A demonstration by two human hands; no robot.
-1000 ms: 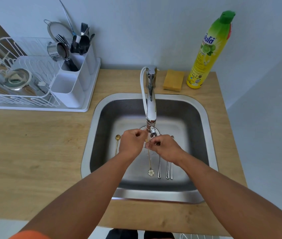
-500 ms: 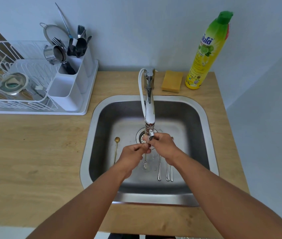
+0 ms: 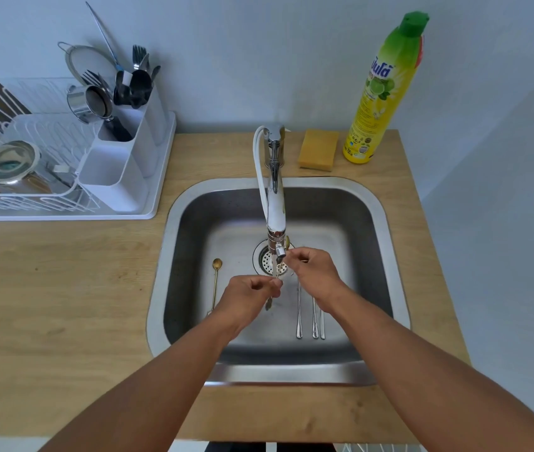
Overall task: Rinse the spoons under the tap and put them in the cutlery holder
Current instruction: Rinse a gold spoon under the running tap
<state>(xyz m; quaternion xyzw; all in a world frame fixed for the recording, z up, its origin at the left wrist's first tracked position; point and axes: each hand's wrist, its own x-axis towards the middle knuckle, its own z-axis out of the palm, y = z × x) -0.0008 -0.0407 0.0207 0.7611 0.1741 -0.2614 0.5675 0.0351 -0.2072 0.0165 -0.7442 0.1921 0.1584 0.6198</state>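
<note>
Over the steel sink (image 3: 389,249) both hands hold one thin gold spoon (image 3: 278,272) under the running tap (image 3: 275,203). My left hand (image 3: 252,295) pinches its lower end, near the flower-shaped tip. My right hand (image 3: 311,269) pinches it higher up; its bowl peeks out beside the spout. A second gold spoon (image 3: 216,282) lies on the sink floor at the left. Three silver spoons (image 3: 311,318) lie side by side at the right, partly under my right wrist. The white cutlery holder (image 3: 122,168) stands on the dish rack at the left.
A white dish rack (image 3: 30,177) with a steel bowl, strainer and cup sits on the wooden counter (image 3: 63,288) at the left. Behind the sink lie a yellow sponge (image 3: 318,150) and a tall dish-soap bottle (image 3: 386,89). The drain (image 3: 264,257) is below the spout.
The hands have drawn apart along the gold spoon, the left sliding down toward me and the right staying near the spout. The camera has tilted slightly.
</note>
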